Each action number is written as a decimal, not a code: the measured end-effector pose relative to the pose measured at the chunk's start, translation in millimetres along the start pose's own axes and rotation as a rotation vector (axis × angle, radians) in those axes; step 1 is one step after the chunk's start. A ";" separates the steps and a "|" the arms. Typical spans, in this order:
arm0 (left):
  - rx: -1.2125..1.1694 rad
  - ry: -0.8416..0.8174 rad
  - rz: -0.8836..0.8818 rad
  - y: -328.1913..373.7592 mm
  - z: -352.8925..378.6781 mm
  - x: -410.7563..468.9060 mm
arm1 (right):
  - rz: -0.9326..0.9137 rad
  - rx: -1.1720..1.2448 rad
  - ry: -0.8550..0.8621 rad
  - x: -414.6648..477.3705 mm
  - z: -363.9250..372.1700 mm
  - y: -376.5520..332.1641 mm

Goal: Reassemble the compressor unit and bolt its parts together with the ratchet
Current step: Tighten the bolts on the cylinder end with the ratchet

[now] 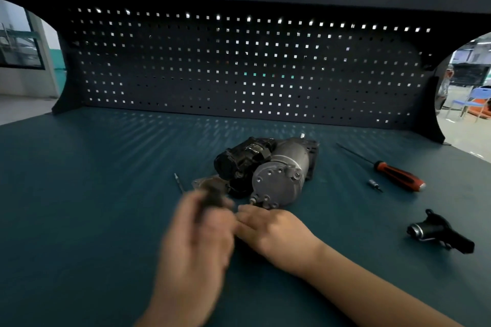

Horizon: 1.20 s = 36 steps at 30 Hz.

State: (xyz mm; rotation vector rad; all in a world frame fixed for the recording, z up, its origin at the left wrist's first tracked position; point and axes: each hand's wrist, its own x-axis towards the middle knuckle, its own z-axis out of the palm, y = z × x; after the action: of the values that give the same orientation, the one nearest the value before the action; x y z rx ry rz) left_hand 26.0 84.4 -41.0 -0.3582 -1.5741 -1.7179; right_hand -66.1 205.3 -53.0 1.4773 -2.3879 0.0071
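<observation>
two bare hands meet at 6 o'clock of the compressor unit, which lies on its side near the middle of a dark green bench top, its round grey end cap facing the viewer and a black housing against it at 9 o'clock. the left hand is smeared by motion blur, with a dark blurred piece at its fingertips; whether it grips that piece cannot be told. the right hand lies low on the bench, fingers reaching to touch the left hand; whether they pinch anything cannot be told. a thin metal pin lies at 9 o'clock of the unit, near the left fingertips. at 3 o'clock, well apart, lies a red and black screwdriver, with a small metal bit just beside its handle. at 4 o'clock lies a loose black part. a dark pegboard stands at 12 o'clock behind everything.
</observation>
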 end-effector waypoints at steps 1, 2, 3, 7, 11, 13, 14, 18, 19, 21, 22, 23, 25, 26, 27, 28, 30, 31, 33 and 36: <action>-0.233 0.200 -0.179 -1.8 -9.5 8.9 | 0.010 0.042 0.027 -0.1 1.6 -0.2; -0.427 0.346 -0.313 -1.5 -23.0 19.3 | -0.010 -0.004 0.113 0.5 3.8 3.8; -0.533 0.495 -0.434 -5.6 -35.6 26.8 | 0.006 0.000 0.170 2.2 5.9 3.7; -0.529 0.501 -0.518 -6.3 -44.1 38.1 | 0.136 -0.076 0.228 8.7 1.7 -6.9; -0.042 0.123 -0.133 10.2 -7.6 21.4 | 0.425 0.143 0.102 5.4 -6.5 -15.8; 0.331 -0.160 0.183 10.2 0.8 12.1 | 0.655 0.380 0.086 2.4 -13.4 -12.2; 0.490 -0.299 0.340 10.2 3.5 8.1 | 0.739 0.573 0.052 4.0 -14.3 -9.7; 0.636 -0.505 0.476 5.1 15.1 -4.1 | 0.902 1.203 0.049 18.8 -16.5 -10.2; 0.601 -0.451 0.421 4.1 17.2 -6.8 | 0.939 1.289 0.067 22.1 -14.3 -10.9; 0.346 -0.256 0.217 3.0 16.2 -7.6 | 1.008 1.421 0.089 26.6 -8.3 -11.6; 0.181 -0.147 0.116 3.7 14.7 -6.5 | 1.042 1.470 0.087 28.2 -4.4 -11.3; 0.006 -0.011 0.030 6.8 10.8 -1.7 | 1.071 1.509 0.080 29.5 -2.5 -11.4; -0.308 0.310 -0.173 7.6 -6.0 13.3 | 1.108 1.619 0.098 31.0 -1.0 -10.6; -0.446 0.451 -0.289 3.7 -16.9 18.8 | 1.126 1.702 0.127 31.6 -0.9 -10.0; -0.543 0.527 -0.401 0.2 -28.1 22.4 | 1.143 1.790 0.163 31.7 -1.0 -9.2; -0.561 0.532 -0.490 -1.9 -36.0 23.0 | 1.151 1.866 0.189 32.2 -1.2 -9.7; -0.395 0.390 -0.583 -7.8 -44.1 15.5 | 1.153 1.938 0.202 32.8 0.6 -11.9; -0.237 0.273 -0.611 -9.7 -44.3 7.9 | 1.154 1.955 0.207 33.1 2.1 -12.5; 0.159 0.036 -0.630 -12.2 -44.1 -5.7 | 1.166 1.999 0.241 34.1 3.9 -13.2; 0.537 -0.220 -0.494 -9.0 -43.7 -8.4 | 1.171 2.037 0.230 33.6 1.8 -14.4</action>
State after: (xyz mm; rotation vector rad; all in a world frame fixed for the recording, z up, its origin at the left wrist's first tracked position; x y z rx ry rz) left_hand 37.7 45.8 -61.7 0.1317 -2.3506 -1.5418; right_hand -67.7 169.1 -47.7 -0.2111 -2.0805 3.0539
